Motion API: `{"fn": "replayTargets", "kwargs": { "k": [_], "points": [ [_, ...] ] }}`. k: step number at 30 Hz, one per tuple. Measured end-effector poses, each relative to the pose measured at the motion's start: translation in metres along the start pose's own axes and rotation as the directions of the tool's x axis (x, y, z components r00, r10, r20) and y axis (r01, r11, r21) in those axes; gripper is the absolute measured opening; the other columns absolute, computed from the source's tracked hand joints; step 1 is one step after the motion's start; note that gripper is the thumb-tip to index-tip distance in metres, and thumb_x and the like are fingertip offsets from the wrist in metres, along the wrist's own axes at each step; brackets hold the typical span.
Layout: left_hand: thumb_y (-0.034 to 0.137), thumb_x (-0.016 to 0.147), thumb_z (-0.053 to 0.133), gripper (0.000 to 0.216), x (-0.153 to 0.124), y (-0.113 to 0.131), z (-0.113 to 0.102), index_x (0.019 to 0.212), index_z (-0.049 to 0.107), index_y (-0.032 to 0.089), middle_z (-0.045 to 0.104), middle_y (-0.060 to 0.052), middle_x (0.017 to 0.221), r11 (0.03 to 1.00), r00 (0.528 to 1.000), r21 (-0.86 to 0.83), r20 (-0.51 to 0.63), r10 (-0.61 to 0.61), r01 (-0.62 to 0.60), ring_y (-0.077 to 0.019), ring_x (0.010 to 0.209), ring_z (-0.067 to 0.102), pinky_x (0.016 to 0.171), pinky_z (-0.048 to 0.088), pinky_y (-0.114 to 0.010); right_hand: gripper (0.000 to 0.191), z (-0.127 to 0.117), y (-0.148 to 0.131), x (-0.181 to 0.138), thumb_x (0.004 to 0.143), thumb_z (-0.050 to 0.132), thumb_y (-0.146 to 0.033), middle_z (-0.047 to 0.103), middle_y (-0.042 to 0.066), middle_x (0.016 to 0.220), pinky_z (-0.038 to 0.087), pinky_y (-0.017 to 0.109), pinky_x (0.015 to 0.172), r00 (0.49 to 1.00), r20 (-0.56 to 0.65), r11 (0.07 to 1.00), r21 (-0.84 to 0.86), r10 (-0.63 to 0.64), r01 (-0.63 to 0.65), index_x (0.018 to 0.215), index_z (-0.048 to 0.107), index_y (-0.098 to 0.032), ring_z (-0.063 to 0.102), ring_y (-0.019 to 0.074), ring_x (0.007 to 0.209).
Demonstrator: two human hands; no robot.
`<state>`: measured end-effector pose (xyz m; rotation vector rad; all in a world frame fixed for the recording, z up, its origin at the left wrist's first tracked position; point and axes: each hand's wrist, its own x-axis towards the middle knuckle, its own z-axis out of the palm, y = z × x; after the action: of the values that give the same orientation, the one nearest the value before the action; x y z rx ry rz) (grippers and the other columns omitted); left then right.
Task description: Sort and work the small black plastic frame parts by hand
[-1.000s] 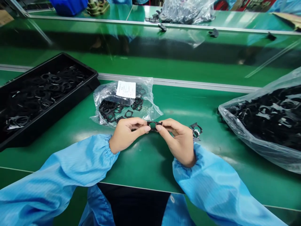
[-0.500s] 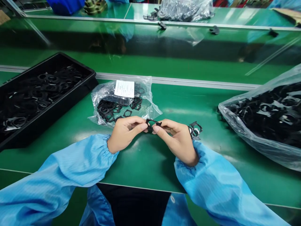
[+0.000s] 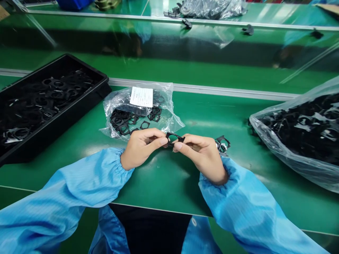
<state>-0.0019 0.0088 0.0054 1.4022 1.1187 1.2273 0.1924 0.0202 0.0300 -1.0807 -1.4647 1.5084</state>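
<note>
One black plastic frame (image 3: 174,138) is pinched between the left hand (image 3: 143,148) and the right hand (image 3: 202,157), above a green table (image 3: 159,187). One more black piece (image 3: 222,145) is just past the right hand. One small bag (image 3: 137,111) is seen ahead, one black tray (image 3: 47,106) to the left, and one big bag (image 3: 296,137) to the right.

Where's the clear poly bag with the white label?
Head view: the clear plastic bag lies on the green bench, right of the black plastic tray, just beyond the left hand.
</note>
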Motion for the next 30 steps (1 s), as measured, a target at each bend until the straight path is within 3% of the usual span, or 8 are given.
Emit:
{"fn": "replayTargets", "kwargs": {
  "k": [5, 11, 19, 24, 30],
  "points": [
    [0.051, 0.084, 0.078, 0.037, 0.0017, 0.0012, 0.0011, 0.072, 0.074, 0.016, 0.072, -0.003, 0.067, 1.000, 0.999, -0.016, 0.037, -0.024, 0.025, -0.0146, 0.063, 0.066, 0.061, 0.055, -0.024, 0.043, 0.0019, -0.0001, -0.0013, 0.075, 0.084, -0.059, 0.071, 0.003, 0.076, 0.055, 0.030, 0.071, 1.000, -0.006, 0.999, 0.051, 0.006, -0.005, 0.073, 0.073, -0.018, 0.064, 0.0165, 0.071],
    [0.044, 0.080, 0.083, 0.030, 0.0005, -0.0033, 0.0011, 0.077, 0.075, 0.015, 0.072, -0.003, 0.072, 0.996, 0.998, -0.065, -0.016, -0.064, 0.063, -0.0143, 0.067, 0.067, 0.065, 0.057, -0.024, 0.046, 0.0028, 0.0043, -0.0017, 0.079, 0.081, -0.060, 0.068, 0.002, 0.071, 0.049, 0.028, 0.064, 1.000, 0.000, 1.000, -0.004, 0.005, -0.005, 0.066, 0.069, -0.017, 0.059, 0.0146, 0.066],
    [0.042, 0.080, 0.083, 0.029, 0.0026, 0.0047, -0.0005, 0.070, 0.075, 0.015, 0.071, -0.003, 0.066, 0.990, 0.994, -0.096, 0.027, -0.102, 0.104, -0.0141, 0.061, 0.066, 0.060, 0.056, -0.024, 0.051, 0.0020, 0.0020, -0.0030, 0.083, 0.076, -0.063, 0.067, 0.002, 0.063, 0.049, 0.028, 0.059, 1.000, 0.000, 0.996, -0.087, -0.003, 0.003, 0.062, 0.068, -0.018, 0.060, 0.0154, 0.062],
    [0.045, 0.078, 0.084, 0.032, 0.0019, 0.0041, 0.0011, 0.070, 0.076, 0.015, 0.072, -0.003, 0.065, 0.983, 0.992, -0.135, 0.035, -0.121, 0.124, -0.0149, 0.059, 0.068, 0.059, 0.058, -0.025, 0.049, 0.0037, 0.0035, -0.0017, 0.080, 0.079, -0.061, 0.069, 0.003, 0.064, 0.050, 0.027, 0.060, 0.998, -0.019, 0.998, -0.026, 0.061, -0.062, 0.062, 0.067, -0.018, 0.061, 0.0147, 0.061],
    [0.050, 0.076, 0.085, 0.036, 0.0036, 0.0027, 0.0021, 0.071, 0.075, 0.015, 0.073, -0.003, 0.065, 0.979, 0.989, -0.144, 0.031, -0.143, 0.146, -0.0157, 0.058, 0.070, 0.058, 0.060, -0.025, 0.049, 0.0047, 0.0031, 0.0000, 0.071, 0.084, -0.065, 0.070, 0.002, 0.068, 0.057, 0.030, 0.069, 0.994, 0.043, 0.990, 0.092, 0.102, -0.106, 0.067, 0.071, -0.018, 0.065, 0.0152, 0.065]
  ]
}}
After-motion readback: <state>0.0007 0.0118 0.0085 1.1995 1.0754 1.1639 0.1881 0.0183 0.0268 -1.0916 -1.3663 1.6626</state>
